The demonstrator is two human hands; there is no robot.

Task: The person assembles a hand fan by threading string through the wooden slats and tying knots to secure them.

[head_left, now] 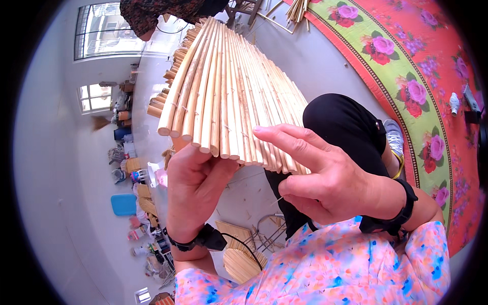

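Note:
A mat of pale round wooden sticks (231, 96), laid side by side with small ties across them, slants up and away in front of me. My left hand (195, 183) grips its near end from below; most of those fingers are hidden under the sticks. My right hand (325, 175) is at the near right edge, its index fingertip resting on top of the sticks. Its thumb is bent in against the lower fingers, and a thin pale strand (277, 202) sticks out there. More stick ends (158, 104) show beneath the mat's left side.
My bent knee (338, 124) in black trousers is just right of the mat. A floral cloth (427, 101) covers the floor at right. Another person's sleeve (147, 15) shows at the far end. Loose sticks (297, 12), wooden pieces (241, 264) and a blue seat (123, 205) are around.

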